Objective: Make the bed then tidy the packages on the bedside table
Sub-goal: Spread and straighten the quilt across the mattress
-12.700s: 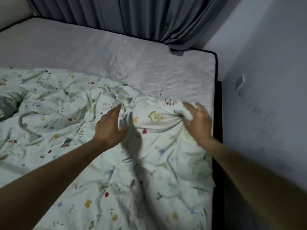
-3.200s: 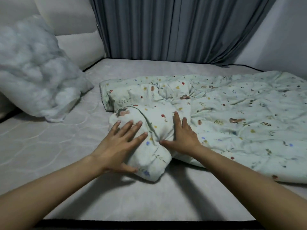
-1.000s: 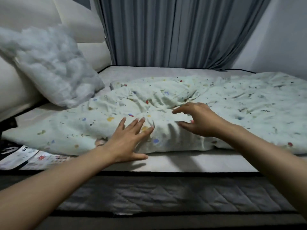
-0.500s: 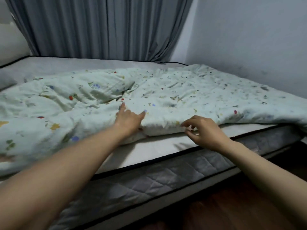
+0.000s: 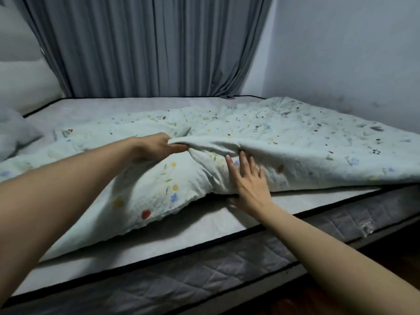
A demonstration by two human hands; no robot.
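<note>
A pale green floral quilt (image 5: pixel 284 137) lies spread across the grey mattress (image 5: pixel 204 226), rumpled near the middle of the near side. My left hand (image 5: pixel 156 147) grips a raised fold of the quilt and holds it up off the bed. My right hand (image 5: pixel 250 183) lies with straight, spread fingers flat against the quilt's near edge, its heel on the mattress. The bedside table and its packages are out of view.
A fluffy grey pillow (image 5: pixel 13 135) sits at the far left below the cream padded headboard (image 5: pixel 20 71). Grey curtains (image 5: pixel 147 46) hang behind the bed, and a pale wall (image 5: pixel 352 53) runs along the right. Dark wooden floor (image 5: pixel 341 296) shows at lower right.
My left hand went from resting on the quilt to gripping a fold and lifting it. My right hand moved up from the mattress edge onto the quilt's side. The view turned slightly left.
</note>
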